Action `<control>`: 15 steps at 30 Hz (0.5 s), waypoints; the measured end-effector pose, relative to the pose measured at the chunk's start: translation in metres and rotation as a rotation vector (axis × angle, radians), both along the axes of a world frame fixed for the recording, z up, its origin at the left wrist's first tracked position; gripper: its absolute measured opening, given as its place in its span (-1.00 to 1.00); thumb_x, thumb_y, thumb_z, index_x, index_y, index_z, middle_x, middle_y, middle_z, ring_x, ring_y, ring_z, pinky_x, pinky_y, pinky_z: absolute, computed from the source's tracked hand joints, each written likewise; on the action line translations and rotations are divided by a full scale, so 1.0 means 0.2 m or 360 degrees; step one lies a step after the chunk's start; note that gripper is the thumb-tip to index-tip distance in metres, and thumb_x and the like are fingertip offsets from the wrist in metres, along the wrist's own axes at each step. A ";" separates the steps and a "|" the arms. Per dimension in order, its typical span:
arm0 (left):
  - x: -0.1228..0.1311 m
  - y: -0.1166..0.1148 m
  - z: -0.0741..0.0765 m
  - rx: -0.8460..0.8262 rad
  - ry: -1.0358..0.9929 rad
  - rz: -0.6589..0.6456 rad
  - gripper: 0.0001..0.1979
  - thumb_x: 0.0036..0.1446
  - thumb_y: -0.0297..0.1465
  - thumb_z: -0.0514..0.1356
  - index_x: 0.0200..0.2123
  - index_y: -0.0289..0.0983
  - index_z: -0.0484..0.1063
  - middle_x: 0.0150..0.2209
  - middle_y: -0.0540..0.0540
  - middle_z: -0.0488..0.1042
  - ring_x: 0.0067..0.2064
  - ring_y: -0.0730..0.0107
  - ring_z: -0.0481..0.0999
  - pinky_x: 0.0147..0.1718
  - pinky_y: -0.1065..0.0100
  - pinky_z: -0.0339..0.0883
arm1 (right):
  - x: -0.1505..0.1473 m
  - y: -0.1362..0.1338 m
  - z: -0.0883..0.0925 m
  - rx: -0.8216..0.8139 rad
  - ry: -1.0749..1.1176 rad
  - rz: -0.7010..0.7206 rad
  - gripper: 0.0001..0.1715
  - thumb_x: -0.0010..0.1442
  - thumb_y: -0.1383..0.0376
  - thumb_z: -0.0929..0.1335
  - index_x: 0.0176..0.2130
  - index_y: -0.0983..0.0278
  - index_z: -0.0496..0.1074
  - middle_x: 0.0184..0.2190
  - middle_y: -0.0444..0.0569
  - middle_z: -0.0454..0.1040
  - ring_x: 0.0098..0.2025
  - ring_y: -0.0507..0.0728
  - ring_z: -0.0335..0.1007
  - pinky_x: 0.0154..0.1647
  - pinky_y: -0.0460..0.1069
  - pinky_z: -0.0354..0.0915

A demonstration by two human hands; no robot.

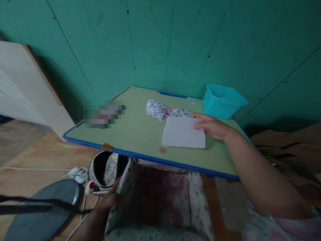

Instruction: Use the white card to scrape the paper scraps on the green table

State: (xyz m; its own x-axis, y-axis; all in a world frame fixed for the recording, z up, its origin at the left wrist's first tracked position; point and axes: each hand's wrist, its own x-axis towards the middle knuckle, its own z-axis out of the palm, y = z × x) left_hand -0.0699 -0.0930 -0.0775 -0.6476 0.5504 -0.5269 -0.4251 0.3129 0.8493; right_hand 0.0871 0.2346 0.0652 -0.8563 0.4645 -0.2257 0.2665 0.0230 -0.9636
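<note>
My right hand (210,126) grips a white flat rectangular piece (184,133) by its right edge, thumb on top. Whether it is a pad, a stack of paper or a board I cannot tell. It is over a pale green table (135,134), just in front of a pile of small white and pinkish paper scraps (156,109). Below the table's front edge, my left hand (111,202), dim and blurred, is closed on the left rim of an open, speckled whitish container (202,197). Reddish stains mark its inside.
A turquoise plastic basket (222,102) stands at the table's back right. A pixelated object (105,115) lies at the left. On the floor are a polka-dot bag (111,167), white cables (79,174) and a dark round-edged object (47,211). A green wall (100,43) rises behind.
</note>
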 end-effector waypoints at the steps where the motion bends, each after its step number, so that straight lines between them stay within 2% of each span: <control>1: 0.01 0.00 0.01 -0.0018 0.0007 0.0035 -0.62 -0.53 -0.57 0.12 -0.47 -0.16 0.28 -0.71 0.15 0.38 -0.60 0.41 0.34 -0.65 0.45 0.20 | 0.00 0.00 0.00 0.0006 0.0015 -0.0022 -0.60 -0.21 0.40 0.34 -0.27 0.21 0.28 -0.44 -0.18 0.39 -0.48 0.00 0.31 -0.53 -0.13 0.19; 4: 0.02 0.01 0.02 0.0041 0.0025 0.0094 -0.65 -0.54 -0.58 0.11 -0.53 -0.13 0.27 -0.67 0.13 0.41 -0.46 0.31 0.42 -0.53 0.42 0.28 | 0.00 -0.01 0.00 0.0001 -0.0056 0.0040 -0.59 -0.21 0.40 0.35 -0.27 0.22 0.29 -0.44 -0.18 0.40 -0.46 0.00 0.32 -0.51 -0.13 0.20; 6: 0.03 0.02 0.02 0.0098 0.0111 0.0064 -0.64 -0.56 -0.59 0.13 -0.54 -0.13 0.29 -0.63 0.10 0.43 -0.35 0.24 0.43 -0.41 0.40 0.31 | 0.01 -0.01 0.00 -0.0030 -0.0117 0.0121 -0.60 -0.21 0.40 0.35 -0.27 0.22 0.29 -0.43 -0.17 0.40 -0.45 0.00 0.33 -0.50 -0.13 0.21; 11: 0.03 0.01 -0.02 0.0114 0.0079 0.0047 -0.63 -0.55 -0.58 0.14 -0.51 -0.16 0.32 -0.61 0.11 0.46 -0.57 0.42 0.36 -0.59 0.46 0.26 | 0.02 -0.01 0.01 -0.0057 -0.0106 0.0148 -0.62 -0.19 0.40 0.34 -0.27 0.20 0.27 -0.41 -0.18 0.39 -0.44 0.00 0.33 -0.49 -0.12 0.23; 15: 0.02 0.00 -0.03 0.0145 0.0064 0.0063 -0.61 -0.51 -0.62 0.14 -0.47 -0.19 0.37 -0.62 0.11 0.46 -0.49 0.39 0.42 -0.57 0.49 0.27 | 0.02 -0.01 0.01 -0.0040 -0.0198 0.0195 -0.61 -0.19 0.39 0.34 -0.27 0.22 0.26 -0.42 -0.18 0.36 -0.45 -0.02 0.30 -0.50 -0.13 0.21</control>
